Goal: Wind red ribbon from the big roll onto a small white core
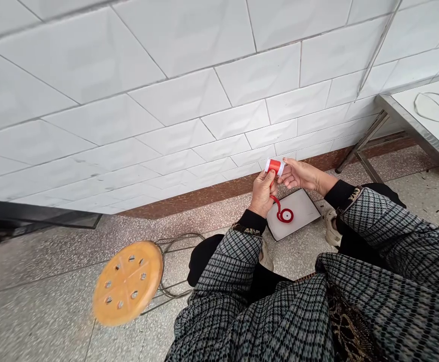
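Observation:
My left hand (262, 193) is closed around a spool of red thread (275, 166) with white ends, its thumb pressed on the front. A strip of red ribbon (276, 201) runs down from this hand to a ribbon roll (287, 215) with a white centre. The roll appears over a flat white tray or board (298, 206) with dark edges, low between my feet; whether it rests there or hangs I cannot tell. Beside the spool's right end, my right hand (302, 175) is open, palm turned toward the spool and fingers loosely bent. Any loose thread there is too fine to see.
A round yellow stool (129, 282) with a metal frame is on the floor at left. White wall tiles (189, 120) rise in front of me. To the right stands a metal-edged table (426, 120) with a thin wire loop (436, 107) on top. A dark object (34, 218) juts in at left.

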`<action>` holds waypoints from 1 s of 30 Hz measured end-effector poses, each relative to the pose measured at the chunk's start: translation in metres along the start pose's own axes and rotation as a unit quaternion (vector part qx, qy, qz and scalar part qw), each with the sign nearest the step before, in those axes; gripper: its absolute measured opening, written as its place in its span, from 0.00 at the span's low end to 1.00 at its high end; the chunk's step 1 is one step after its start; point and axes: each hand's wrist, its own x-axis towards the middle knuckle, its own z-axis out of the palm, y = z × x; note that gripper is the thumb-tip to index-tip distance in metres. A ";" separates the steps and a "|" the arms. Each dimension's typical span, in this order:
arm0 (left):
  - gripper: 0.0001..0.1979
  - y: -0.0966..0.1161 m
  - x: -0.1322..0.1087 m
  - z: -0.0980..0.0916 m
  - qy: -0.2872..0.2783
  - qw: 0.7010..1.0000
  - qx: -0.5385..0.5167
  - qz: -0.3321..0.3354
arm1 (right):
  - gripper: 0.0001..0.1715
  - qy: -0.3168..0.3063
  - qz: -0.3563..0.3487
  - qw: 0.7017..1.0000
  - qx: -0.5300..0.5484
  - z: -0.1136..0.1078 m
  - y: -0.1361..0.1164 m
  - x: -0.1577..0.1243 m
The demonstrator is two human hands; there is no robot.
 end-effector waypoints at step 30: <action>0.21 -0.003 0.000 0.006 0.035 0.998 0.045 0.010 | 0.21 0.099 -0.101 0.989 0.051 0.007 0.005 0.005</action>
